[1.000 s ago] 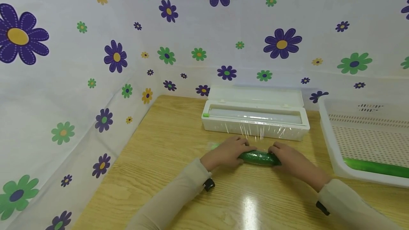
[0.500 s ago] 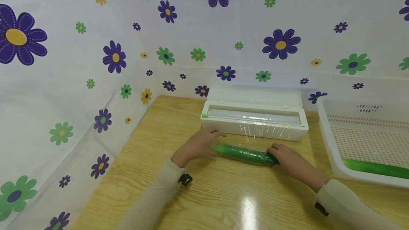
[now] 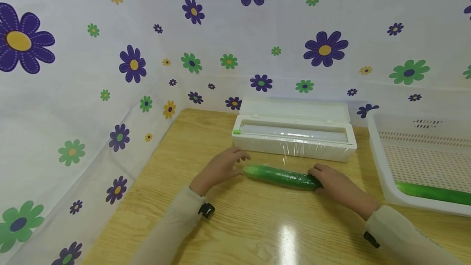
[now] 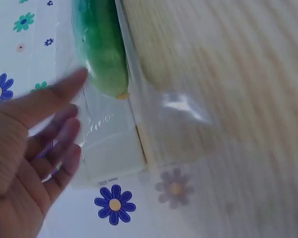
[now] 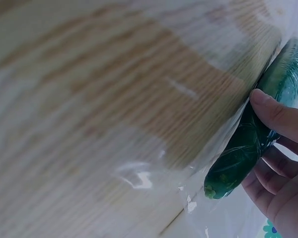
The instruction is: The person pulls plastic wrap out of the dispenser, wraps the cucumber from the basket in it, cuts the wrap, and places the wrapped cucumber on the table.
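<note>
A long green cucumber (image 3: 281, 177) lies on the table in front of the cling film box, with clear cling film (image 3: 294, 148) around it running back to the box. My right hand (image 3: 336, 187) grips its darker right end; in the right wrist view the thumb and fingers close round the film-covered cucumber (image 5: 238, 158). Off the pale left end, my left hand (image 3: 218, 169) hovers with fingers spread and loosely bent. The left wrist view shows that hand (image 4: 30, 134) beside the cucumber's tip (image 4: 109, 82), holding nothing; whether the thumb touches the film cannot be told.
Behind the cucumber stands a white cling film box (image 3: 294, 138) with its lid up, a film roll inside and a green slider at its left. A white perforated basket (image 3: 379, 167) on the right holds another cucumber (image 3: 434, 192). Flower-printed sheeting (image 3: 206, 44) borders the table.
My left hand has let go of the cucumber's middle and moved left past its pale end, uncovering it. The right hand keeps its grip in the same place.
</note>
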`<action>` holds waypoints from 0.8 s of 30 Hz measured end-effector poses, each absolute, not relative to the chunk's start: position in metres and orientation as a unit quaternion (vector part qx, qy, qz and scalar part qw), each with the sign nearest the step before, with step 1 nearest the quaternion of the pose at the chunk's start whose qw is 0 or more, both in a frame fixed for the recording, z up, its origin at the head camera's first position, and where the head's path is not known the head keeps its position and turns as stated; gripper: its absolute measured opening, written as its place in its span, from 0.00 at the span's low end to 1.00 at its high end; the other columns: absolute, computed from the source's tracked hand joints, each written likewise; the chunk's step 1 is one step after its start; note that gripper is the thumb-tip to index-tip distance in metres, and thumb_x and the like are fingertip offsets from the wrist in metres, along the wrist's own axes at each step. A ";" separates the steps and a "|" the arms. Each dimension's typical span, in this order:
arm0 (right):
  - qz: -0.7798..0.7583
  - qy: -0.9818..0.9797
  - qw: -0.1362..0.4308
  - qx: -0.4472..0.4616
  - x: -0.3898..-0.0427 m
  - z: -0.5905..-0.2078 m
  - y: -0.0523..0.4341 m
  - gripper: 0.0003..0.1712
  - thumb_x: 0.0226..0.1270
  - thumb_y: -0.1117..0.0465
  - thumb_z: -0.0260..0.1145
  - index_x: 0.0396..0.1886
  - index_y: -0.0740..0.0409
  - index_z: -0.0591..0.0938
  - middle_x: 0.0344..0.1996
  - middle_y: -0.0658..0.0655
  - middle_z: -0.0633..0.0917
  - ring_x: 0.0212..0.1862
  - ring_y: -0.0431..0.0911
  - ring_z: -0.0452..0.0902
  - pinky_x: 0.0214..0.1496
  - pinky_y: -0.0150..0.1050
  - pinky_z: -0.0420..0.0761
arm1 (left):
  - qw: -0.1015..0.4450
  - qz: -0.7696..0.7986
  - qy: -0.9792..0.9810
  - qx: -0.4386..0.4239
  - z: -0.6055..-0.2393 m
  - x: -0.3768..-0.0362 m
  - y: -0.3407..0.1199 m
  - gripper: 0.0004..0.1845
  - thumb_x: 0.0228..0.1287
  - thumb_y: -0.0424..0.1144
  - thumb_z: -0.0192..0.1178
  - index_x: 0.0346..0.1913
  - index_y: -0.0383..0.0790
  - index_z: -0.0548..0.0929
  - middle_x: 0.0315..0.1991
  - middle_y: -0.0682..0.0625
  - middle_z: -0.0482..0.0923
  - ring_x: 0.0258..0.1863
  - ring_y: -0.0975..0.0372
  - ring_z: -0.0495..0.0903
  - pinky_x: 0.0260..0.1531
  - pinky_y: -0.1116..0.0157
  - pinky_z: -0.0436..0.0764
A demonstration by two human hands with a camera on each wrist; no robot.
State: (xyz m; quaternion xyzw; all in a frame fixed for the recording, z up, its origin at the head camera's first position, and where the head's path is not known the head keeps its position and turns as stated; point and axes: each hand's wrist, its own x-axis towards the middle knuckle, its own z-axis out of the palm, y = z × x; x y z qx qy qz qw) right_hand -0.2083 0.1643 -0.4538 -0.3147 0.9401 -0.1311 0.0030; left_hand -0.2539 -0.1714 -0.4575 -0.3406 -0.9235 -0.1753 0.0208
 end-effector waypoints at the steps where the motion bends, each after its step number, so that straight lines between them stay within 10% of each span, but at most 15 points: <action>1: -0.129 0.940 0.001 -0.316 -0.208 -0.454 0.164 0.22 0.46 0.67 0.75 0.44 0.65 0.79 0.38 0.57 0.79 0.41 0.50 0.78 0.44 0.45 0.81 | 0.019 -0.173 -0.924 -0.339 -0.457 -0.255 -0.169 0.20 0.54 0.34 0.68 0.52 0.42 0.78 0.48 0.50 0.79 0.43 0.62 0.79 0.44 0.66 0.80; 24: -0.110 0.936 -0.007 -0.333 -0.211 -0.454 0.163 0.25 0.42 0.65 0.76 0.43 0.63 0.79 0.35 0.56 0.79 0.38 0.47 0.78 0.40 0.42 0.81 | -0.037 -0.119 -0.954 -0.273 -0.464 -0.281 -0.169 0.06 0.54 0.34 0.66 0.35 0.43 0.82 0.33 0.52 0.83 0.34 0.63 0.79 0.38 0.67 0.79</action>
